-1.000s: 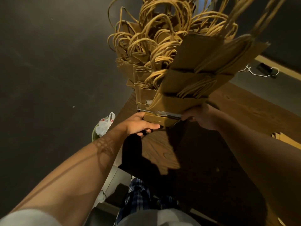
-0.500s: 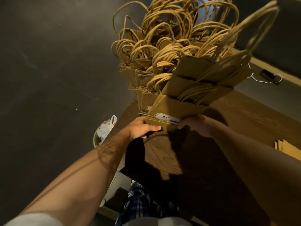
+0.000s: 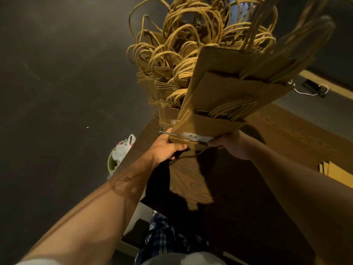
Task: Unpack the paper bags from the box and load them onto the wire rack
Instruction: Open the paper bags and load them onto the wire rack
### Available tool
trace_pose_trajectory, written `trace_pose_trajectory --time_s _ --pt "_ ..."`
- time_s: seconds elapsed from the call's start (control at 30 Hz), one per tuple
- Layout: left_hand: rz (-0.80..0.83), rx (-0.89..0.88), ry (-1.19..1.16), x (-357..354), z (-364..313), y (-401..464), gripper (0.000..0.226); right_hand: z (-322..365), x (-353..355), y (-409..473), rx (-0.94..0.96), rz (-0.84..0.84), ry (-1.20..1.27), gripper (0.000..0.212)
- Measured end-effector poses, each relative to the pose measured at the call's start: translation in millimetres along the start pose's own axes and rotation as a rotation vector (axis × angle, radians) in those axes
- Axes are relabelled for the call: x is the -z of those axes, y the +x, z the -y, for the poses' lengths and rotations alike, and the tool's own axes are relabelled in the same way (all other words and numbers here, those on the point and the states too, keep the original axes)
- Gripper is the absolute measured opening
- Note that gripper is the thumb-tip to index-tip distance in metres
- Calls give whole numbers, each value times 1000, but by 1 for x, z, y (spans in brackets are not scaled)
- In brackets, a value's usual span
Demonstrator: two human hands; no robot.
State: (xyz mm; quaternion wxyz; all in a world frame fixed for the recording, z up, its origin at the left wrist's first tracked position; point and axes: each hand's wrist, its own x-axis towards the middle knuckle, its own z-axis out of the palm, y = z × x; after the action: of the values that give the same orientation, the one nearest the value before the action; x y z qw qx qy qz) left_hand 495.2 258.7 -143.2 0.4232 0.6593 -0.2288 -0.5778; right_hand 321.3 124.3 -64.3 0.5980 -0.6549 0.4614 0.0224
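**Seating the bag stack on the rack**

A green bin with white plastic liner sits on the floor at far left. My left hand grips the lower edge of the stack of brown paper bags with twisted handles; my right hand pinches the opposite corner. I judge the stack should be kept upright and level over the thin wire rack rail. Loaded bags crowd behind on the wooden bench; their tangled handles may snag.

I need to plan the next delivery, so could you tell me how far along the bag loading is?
Done: many brown paper bags with twisted handles already stand packed in the wire rack on the wooden table. In hand: the left hand and right hand both grip the bottom of another bundle of bags at the rack's front. Left: seating this bundle; the box is out of view, so the remainder is unknown.
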Motion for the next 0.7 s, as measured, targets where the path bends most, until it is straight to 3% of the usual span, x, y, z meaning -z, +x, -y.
trace_pose_trajectory --time_s 0.23,0.33,0.47,0.6,0.7 --pt "-62 25 -65 -1 3 -4 23 -11 -16 5 -32 88 -131 45" --pt "-151 41 -27 -5 4 -1 19 -16 -25 0 74 29 -46 47" --pt "-221 115 146 -4 1 5 25 -34 -24 -3 232 -149 -2 38" --pt "-220 167 365 1 -9 3 45 -27 -27 2 173 -121 -119 34" --pt "-229 133 583 12 -18 -10 43 -19 -26 4 100 -39 -154 30"
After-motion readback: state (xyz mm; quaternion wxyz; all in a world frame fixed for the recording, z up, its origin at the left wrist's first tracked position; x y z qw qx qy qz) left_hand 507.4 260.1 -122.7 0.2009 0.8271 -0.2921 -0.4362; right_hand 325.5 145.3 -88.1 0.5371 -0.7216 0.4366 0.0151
